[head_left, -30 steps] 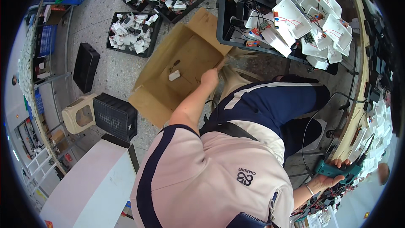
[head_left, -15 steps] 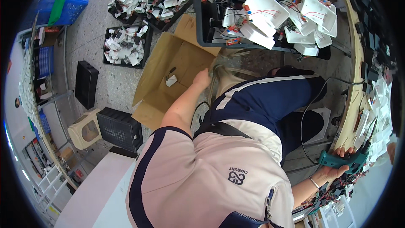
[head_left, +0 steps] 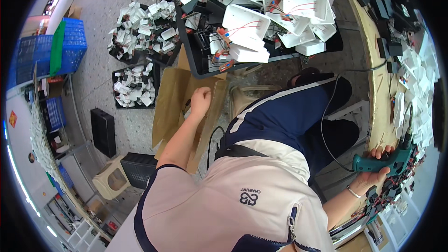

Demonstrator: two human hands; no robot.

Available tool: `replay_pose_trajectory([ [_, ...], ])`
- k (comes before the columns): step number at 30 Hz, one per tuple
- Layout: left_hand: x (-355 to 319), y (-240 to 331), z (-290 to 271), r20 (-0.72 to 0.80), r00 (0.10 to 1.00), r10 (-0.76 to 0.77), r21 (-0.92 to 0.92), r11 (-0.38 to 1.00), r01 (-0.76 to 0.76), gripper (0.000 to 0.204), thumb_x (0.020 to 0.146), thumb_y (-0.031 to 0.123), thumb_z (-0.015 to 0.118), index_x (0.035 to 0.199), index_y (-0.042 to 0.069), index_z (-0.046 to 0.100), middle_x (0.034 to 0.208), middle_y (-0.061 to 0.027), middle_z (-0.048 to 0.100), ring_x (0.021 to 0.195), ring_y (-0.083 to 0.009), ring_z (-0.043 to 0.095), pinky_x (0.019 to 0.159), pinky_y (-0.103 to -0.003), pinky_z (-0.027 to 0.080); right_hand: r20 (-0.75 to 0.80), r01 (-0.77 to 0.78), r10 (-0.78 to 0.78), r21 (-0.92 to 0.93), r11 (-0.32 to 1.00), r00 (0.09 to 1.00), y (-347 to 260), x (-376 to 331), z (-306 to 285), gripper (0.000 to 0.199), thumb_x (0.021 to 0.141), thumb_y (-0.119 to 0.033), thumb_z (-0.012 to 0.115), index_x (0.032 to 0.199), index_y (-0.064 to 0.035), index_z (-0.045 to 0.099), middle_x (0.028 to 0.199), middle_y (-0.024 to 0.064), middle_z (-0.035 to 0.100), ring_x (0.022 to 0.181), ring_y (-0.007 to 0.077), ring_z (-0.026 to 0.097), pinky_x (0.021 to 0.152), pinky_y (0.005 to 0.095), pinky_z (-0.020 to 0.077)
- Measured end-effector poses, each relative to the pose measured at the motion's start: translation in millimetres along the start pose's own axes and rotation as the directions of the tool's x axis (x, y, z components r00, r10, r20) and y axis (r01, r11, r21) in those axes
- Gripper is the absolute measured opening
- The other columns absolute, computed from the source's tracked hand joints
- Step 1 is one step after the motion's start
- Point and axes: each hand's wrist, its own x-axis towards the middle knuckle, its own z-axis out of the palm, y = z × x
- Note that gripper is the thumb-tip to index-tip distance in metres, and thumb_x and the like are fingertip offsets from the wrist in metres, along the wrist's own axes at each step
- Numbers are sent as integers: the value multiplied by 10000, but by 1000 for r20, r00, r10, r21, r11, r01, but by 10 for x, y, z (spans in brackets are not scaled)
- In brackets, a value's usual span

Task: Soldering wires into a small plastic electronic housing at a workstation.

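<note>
My left hand (head_left: 200, 100) reaches down to the left into a brown cardboard box (head_left: 170, 107) on the floor. Its fingers are curled shut; what they hold, if anything, is hidden. At the right, my right hand (head_left: 375, 172) grips a teal electric screwdriver (head_left: 382, 162) by the edge of the wooden workbench (head_left: 375, 84). A black cable runs from the tool across my dark blue trousers.
A black tray (head_left: 196, 60) heaped with white plastic housings with red wiring (head_left: 261, 14) stands above the box. Two black trays of small white parts (head_left: 140, 32) lie on the floor, with a blue crate (head_left: 70, 51), black boxes and a beige stool (head_left: 109, 179) further left.
My left hand has stayed in the box while the view swung, so the box and trays now sit closer to the centre. My right hand keeps hold of the screwdriver.
</note>
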Motion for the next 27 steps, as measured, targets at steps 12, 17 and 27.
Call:
replay_pose_trajectory([
  [12, 846, 1269, 1515, 612, 757, -228, -763, -421, 490, 199, 777, -14, 500, 969, 34, 480, 960, -92, 515, 908, -221, 501, 855, -409, 415, -36, -17, 18, 9, 1000, 999, 56, -64, 27, 682, 696, -286, 690, 1195, -16, 311, 1060, 59, 410, 773, 154, 424, 725, 289, 360],
  [17, 881, 1288, 1587, 599, 778, -187, -710, -573, 409, 229, 793, -23, 428, 1013, 39, 440, 1026, -113, 478, 983, -230, 454, 888, -404, 374, -45, -15, 14, -22, 1000, 999, 50, -90, 33, 699, 707, -298, 679, 1213, -15, 288, 1067, 67, 422, 769, 151, 427, 716, 285, 362],
  [27, 983, 1335, 1594, 524, 817, -240, -773, -536, 339, 325, 783, -92, 368, 1093, 6, 367, 1106, -185, 416, 1018, -306, 423, 921, -420, 347, -82, -30, 31, 10, 1000, 996, 63, -116, -118, 685, 687, -293, 697, 1189, -11, 326, 1045, 56, 432, 749, 142, 421, 690, 272, 361],
])
